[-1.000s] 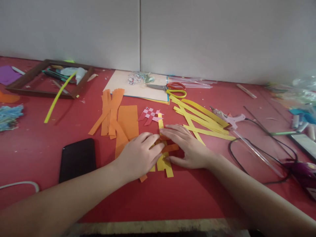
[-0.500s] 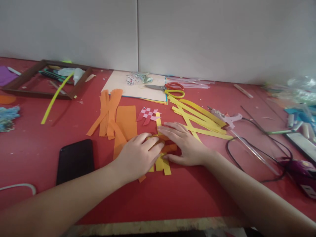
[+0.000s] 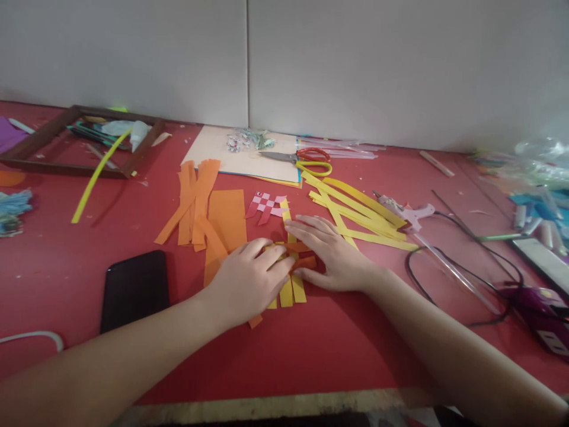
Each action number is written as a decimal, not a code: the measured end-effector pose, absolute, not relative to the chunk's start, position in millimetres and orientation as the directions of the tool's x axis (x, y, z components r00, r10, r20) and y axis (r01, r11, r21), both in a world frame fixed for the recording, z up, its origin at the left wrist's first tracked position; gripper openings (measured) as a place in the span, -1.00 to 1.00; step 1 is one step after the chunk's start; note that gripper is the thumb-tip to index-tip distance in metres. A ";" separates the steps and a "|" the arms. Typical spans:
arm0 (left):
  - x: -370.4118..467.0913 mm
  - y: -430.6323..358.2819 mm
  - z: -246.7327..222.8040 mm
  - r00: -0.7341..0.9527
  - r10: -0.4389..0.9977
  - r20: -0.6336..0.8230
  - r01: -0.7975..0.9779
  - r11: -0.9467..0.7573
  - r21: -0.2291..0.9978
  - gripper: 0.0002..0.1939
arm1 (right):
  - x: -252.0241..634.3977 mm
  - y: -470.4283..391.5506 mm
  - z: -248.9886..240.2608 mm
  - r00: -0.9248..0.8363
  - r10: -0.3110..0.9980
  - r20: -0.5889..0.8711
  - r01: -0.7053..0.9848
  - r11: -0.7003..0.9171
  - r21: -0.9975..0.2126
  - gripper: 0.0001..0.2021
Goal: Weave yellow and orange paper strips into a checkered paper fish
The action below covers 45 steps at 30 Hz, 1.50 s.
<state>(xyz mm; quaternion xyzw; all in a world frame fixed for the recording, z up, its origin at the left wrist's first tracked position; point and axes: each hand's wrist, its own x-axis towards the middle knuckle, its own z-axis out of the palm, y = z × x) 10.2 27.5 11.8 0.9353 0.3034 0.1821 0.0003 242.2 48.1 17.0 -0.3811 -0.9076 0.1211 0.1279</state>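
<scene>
On the red tabletop, orange and yellow paper strips (image 3: 287, 292) lie interlaced under my two hands. My left hand (image 3: 253, 273) rests over the left side of this weave, its fingers bent and pressed onto the strips; its thumb is mostly hidden. From the right, my right hand (image 3: 331, 255) touches the weave with fingers stretched out and thumb apart below the loose orange ends. The middle of the weave is covered by my fingers. Just beyond it sits a small pink checkered paper fish (image 3: 265, 206). An orange paper sheet (image 3: 226, 219) lies beside my left hand.
Loose orange strips (image 3: 189, 201) and a black phone (image 3: 136, 290) are at left. Yellow strips (image 3: 360, 207), a pink glue gun (image 3: 409, 214) and its cord are at right. Behind lie scissors (image 3: 296, 158) on paper sheets (image 3: 213, 154) and a brown frame (image 3: 66, 169).
The lower ends of the right-hand yellow strips have shifted slightly upward and now line up more evenly. My right hand has moved a little up; my left hand stays nearly still.
</scene>
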 end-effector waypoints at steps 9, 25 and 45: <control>11.8 26.6 12.7 0.742 0.568 0.356 0.580 -0.810 0.086 -0.74 | 241.0 48.6 14.6 -0.719 0.692 0.064 0.645 0.699 -0.310 -0.29; 12.9 26.2 6.8 0.751 0.546 0.372 0.576 -0.817 0.037 -0.75 | 230.6 69.6 1.7 -0.285 0.929 0.237 0.864 0.356 -0.355 -0.67; 12.8 25.5 5.2 0.749 0.565 0.346 0.586 -0.809 0.049 -0.79 | 219.1 72.3 11.4 -0.162 0.962 0.218 0.717 0.267 -0.644 -0.52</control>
